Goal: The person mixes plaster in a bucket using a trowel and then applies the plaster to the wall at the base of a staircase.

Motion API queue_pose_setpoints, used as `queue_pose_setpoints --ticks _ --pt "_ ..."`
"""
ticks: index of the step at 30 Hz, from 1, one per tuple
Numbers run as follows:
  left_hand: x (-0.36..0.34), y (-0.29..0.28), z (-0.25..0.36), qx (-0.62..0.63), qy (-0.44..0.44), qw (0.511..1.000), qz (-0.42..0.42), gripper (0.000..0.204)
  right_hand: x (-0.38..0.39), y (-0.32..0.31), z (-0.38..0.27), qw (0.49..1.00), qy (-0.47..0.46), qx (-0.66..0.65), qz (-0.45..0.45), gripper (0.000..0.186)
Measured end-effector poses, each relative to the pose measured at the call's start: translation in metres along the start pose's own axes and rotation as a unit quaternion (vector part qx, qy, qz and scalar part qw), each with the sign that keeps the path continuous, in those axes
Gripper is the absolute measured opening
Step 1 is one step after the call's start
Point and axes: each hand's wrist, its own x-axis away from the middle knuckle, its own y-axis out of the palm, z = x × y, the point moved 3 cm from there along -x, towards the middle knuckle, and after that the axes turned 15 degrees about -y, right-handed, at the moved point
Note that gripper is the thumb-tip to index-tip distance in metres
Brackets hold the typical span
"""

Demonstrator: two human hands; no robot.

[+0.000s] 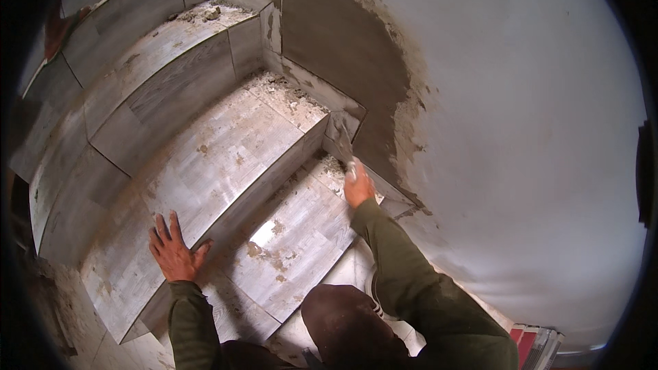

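Tool blurry, type unclear, w/ end hidden in R grip.

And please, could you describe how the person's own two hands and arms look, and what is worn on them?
Both the left hand and the right hand are bare, without gloves. Each arm is covered by a long, dark olive-green sleeve reaching about the wrist; I see no clear markings on the sleeves.
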Motion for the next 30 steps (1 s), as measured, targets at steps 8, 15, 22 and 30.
queue_pose_setpoints --ticks 8,15,22,30 --pt "-0.002 -0.001 -0.003 0.002 -0.004 1.000 0.014 0.099 -0.003 0.000 -0.013 0.999 0.006 -0.038 0.019 0.048" --pt "-0.001 0.004 -0.004 -0.003 -0.015 1.000 -0.015 0.100 -0.002 -0.007 -0.007 0.997 -0.003 -0.079 0.002 0.053" --pt "-0.001 0.000 -0.003 -0.003 -0.009 1.000 0.000 0.102 0.006 -0.005 -0.006 0.998 0.031 -0.043 0.021 0.050" --pt "-0.003 -0.002 -0.003 -0.021 0.008 1.000 0.016 0.102 0.016 0.010 -0.029 0.994 0.017 -0.102 -0.017 0.047"
